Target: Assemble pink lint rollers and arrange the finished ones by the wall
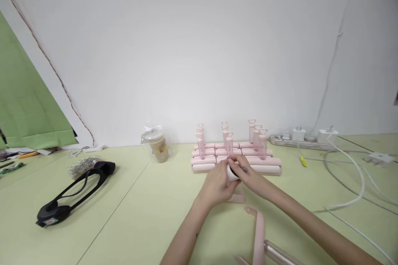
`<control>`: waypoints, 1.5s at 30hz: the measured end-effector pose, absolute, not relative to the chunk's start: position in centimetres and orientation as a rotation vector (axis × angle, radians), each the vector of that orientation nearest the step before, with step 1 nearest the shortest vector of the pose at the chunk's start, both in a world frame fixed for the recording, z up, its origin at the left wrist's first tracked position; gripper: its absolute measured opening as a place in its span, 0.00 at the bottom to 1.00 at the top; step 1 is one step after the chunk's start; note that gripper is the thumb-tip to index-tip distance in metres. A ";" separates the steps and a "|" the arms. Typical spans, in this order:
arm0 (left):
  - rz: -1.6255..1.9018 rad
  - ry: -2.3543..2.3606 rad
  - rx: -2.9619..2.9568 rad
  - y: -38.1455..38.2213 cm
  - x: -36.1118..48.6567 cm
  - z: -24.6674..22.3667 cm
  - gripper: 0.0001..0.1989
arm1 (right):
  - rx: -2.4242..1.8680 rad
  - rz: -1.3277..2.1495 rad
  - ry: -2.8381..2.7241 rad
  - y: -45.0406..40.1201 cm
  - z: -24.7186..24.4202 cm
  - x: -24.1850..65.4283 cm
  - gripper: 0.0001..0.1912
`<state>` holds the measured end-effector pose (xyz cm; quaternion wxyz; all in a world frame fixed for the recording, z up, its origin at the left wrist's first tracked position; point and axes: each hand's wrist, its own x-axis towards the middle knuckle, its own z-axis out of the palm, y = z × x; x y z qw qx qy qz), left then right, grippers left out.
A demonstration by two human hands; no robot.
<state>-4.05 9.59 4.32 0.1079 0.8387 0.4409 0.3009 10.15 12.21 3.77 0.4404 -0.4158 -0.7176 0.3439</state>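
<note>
My left hand (216, 184) is closed round a white cylindrical piece (232, 175) with a dark end. My right hand (247, 172) meets it from the other side, its fingers closed over the top of the same piece. A small greyish bit (245, 169) shows at the right fingers; what it is cannot be made out. Just below the hands lies a pale pink flat part (238, 196). Nearer the front edge rests a pink bracket-shaped part (259, 236) with a clear tube (280, 253) at its side.
Behind the hands lie rows of pink-and-white cylinders (265, 169), with pink translucent bottles (263, 149) with heart-shaped tops standing among them. A bagged drink cup (160, 149) stands left. Further left are a black strap-like headset (77, 194) and a clear bag (83, 166). White cables (360, 182) and a power strip (304, 144) lie right.
</note>
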 end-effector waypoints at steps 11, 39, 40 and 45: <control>0.842 1.358 2.509 10.6 -5.6 3.7 0.23 | -0.882 0.829 -1.508 10.9 7.7 11.6 0.16; 0.360 1.431 2.825 11.3 -7.0 -0.7 0.31 | -0.865 0.545 -1.904 5.6 10.6 14.4 0.10; 0.356 1.479 2.798 11.1 -8.4 -0.5 0.30 | -0.922 0.462 -2.019 5.3 10.2 14.9 0.10; 0.385 1.760 2.625 9.5 -18.4 -0.1 0.22 | -1.111 0.093 -2.628 3.7 5.5 17.8 0.07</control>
